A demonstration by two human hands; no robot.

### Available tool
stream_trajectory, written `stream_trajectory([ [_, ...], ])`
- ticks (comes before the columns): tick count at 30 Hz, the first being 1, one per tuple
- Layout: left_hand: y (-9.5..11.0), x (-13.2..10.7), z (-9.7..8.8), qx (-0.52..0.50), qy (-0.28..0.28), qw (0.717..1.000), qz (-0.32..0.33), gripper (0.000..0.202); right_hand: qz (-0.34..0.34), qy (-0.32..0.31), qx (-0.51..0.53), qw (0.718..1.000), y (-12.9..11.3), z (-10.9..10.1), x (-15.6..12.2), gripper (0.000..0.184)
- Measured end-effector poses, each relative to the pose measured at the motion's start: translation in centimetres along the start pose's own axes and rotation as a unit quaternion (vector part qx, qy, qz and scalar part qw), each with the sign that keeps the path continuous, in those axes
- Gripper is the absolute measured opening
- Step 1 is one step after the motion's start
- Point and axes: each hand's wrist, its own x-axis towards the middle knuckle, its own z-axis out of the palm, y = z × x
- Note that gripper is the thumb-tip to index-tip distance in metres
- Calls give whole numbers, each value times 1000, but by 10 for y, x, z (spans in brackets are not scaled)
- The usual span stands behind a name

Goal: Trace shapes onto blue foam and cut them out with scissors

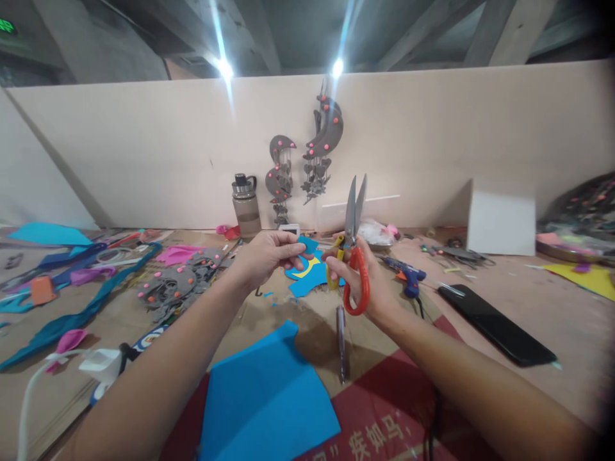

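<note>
Left hand (pixel 270 255) pinches a blue scrap (pixel 309 244); just right of it, the right hand (pixel 375 282) holds scissors (pixel 352 232), blades up and parted.

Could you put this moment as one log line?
left hand: holding small blue piece | right hand: holding scissors, blades parted, pointing up | foreground: large blue sheet

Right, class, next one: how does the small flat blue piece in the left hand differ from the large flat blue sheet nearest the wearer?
Size: the small blue piece is much smaller than the large blue sheet.
Pose: the piece is held up by the left hand, while the sheet lies on the red-and-brown work surface.
Visibility: fingers partly cover the piece; the sheet lies uncovered.
Shared: both are blue and thin.
</note>
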Motion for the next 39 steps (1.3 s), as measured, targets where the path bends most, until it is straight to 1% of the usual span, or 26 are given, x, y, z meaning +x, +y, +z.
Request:
stream_trajectory([
  [3,-2,-1,4,38,-7,999,-1,21,-14,10,-6,1000,-3,0,0,48],
  [7,-6,-2,11,96,-33,995,-9,17,-7,5,-9,1000,-6,0,-1,45],
  [9,-8,-2,13,104,-47,993,-19,17,-3,4,-5,1000,-6,0,-1,44],
  [11,-8,-2,14,77,-42,996,-30,17,-4,20,-4,1000,-5,0,0,44],
  [16,-5,2,11,-47,26,997,-59,21,-36,88,-26,995,1,-6,4,38],
  [19,-5,3,11,-62,29,995,-74,22,-26,112,-29,993,4,-8,5,37],
  [22,-7,3,13,-34,-1,996,-79,22,7,105,-27,994,4,-7,5,40],
  [25,-10,2,15,28,-19,996,-78,22,13,92,-40,995,0,-5,4,43],
  [28,-11,0,17,76,-14,995,-63,21,5,78,-49,996,-4,-3,3,44],
  [32,-7,-3,20,123,7,992,-40,20,0,68,-37,997,-5,-1,2,45],
  [35,-5,-4,23,137,5,990,-37,20,-3,67,-35,997,-5,-1,1,44],
  [39,-7,-3,25,110,-8,993,-48,18,1,59,-20,998,-4,0,0,45],
])
